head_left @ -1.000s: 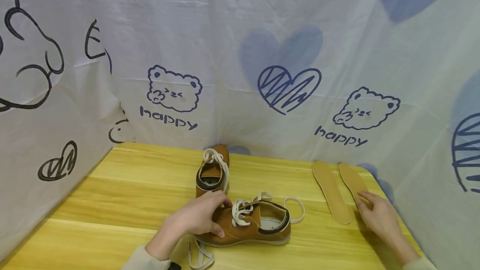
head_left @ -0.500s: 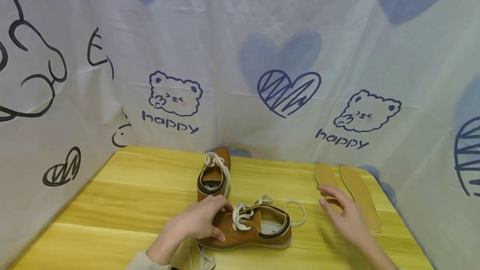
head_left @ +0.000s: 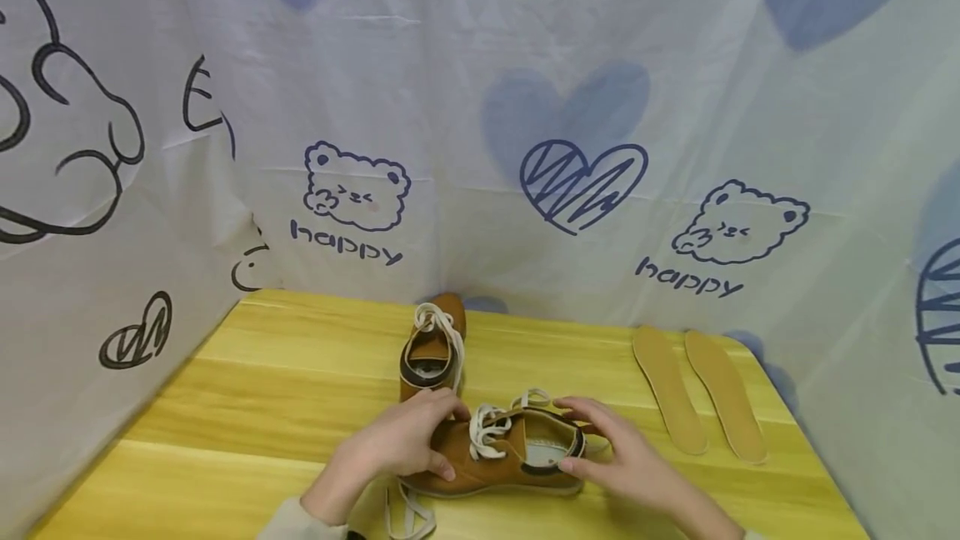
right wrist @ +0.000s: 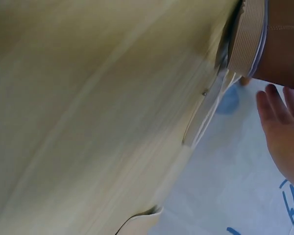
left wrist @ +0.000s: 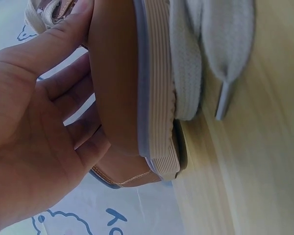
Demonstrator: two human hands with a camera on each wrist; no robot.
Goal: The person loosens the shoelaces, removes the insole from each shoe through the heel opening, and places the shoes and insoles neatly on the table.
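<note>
A brown lace-up shoe lies sideways on the yellow table, its opening to the right and its cream laces loose. My left hand grips it by the toe, thumb on the near side and fingers over the far side. In the left wrist view the ribbed sole shows beside that hand. My right hand is at the heel, thumb by the near rim and fingers behind the far rim. Those fingers look fairly straight in the right wrist view, close to the heel leather.
A second brown shoe stands behind the first, toe toward the back. Two tan insoles lie side by side at the table's right. A lace end trails near the front. A printed cloth hangs behind the wood-grain table.
My right hand has moved left from the right-hand insole, past the other one, to the shoe's heel. The left hand has kept its hold on the toe. Both insoles stay on the table.
</note>
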